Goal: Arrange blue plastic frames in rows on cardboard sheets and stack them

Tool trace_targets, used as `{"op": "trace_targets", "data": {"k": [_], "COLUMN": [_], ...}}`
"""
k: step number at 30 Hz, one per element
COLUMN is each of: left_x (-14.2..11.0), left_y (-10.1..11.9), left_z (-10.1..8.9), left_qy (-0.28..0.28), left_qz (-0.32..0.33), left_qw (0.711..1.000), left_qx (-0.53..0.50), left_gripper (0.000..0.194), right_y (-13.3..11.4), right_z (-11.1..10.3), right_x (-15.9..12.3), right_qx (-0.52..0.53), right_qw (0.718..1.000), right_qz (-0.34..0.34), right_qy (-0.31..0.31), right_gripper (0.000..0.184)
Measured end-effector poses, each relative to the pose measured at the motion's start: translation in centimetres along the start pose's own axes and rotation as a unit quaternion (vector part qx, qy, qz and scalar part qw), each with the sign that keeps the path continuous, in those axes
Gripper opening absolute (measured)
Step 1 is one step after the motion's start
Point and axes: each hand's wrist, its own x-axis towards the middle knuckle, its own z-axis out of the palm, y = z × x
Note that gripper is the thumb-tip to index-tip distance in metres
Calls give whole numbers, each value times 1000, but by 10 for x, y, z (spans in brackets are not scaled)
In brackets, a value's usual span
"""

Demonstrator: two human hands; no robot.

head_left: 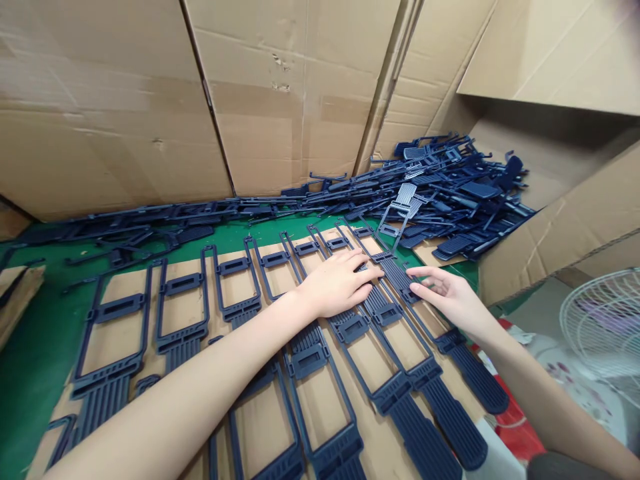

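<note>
With our left hand (334, 283) spread wide over the frames (183, 285) and our right hand (447, 293) narrowly parted, we could skew those close-set pieces if a palm drags.

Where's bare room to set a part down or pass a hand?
Widest: the green surface at lower left, between the cardboard scrap and parts-covered sheet. A narrower green strip separates that sheet from the back parts. Crowded: the sheet around left hand and right hand, plus the right heap.
</note>
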Motion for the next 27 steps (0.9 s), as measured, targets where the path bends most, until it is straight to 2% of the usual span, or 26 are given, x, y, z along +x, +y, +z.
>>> {"op": "trace_targets", "data": {"k": [8, 13, 17, 20, 23, 27], "left_x": [0, 0, 0, 0, -1, -1], "left_y": [0, -1, -1, -1, 0, 0], "left_z": [1, 2, 2, 1, 1, 2], "left_qy": [8, 12, 12, 8, 5, 3], "left_qz": [1, 2, 2, -3, -8, -8], "left_qw": [1000, 1000, 1000, 1000, 1000, 1000], "left_qx": [5, 13, 16, 17, 15, 15], "left_gripper": [38, 38, 38, 38, 38, 39], "right_y": [2, 2, -8, -19, -24, -24], "right_z": [2, -5, -9, -5, 3, 8], "right_x": [-5, -1, 4, 5, 6, 7], "right_qx": [-37, -53, -99, -165, -215, -237], "right_qw": [999, 994, 982, 965, 949, 939], "right_qz": [-32, -96, -155, -204, -224, -235], "right_qy": [7, 19, 36, -7, -59, -81], "right_gripper": [48, 33, 28, 31, 36, 37]}}
